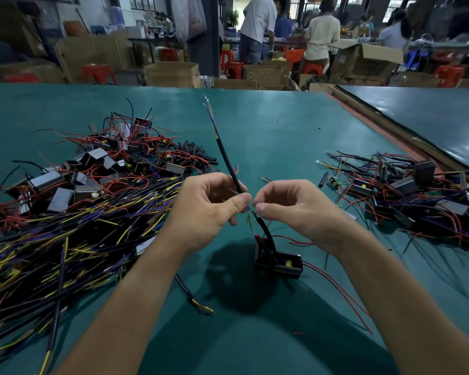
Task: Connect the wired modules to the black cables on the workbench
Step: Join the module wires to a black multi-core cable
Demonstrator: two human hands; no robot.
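Currently: one black cable point(226, 158) and one wired module point(278, 262), held at the middle of the green worktop point(268, 136).
Left hand point(209, 204) pinches the cable near its lower stripped end, and the cable slants up and away from it. Right hand point(290, 204), fingers curled, pinches the tip of the module's black lead point(264, 228), just beside the left thumb. Module lies on the worktop below and between both hands, red wires point(336, 288) trailing right. Cable heap point(79, 212) at left; module heap point(417, 190) at right.
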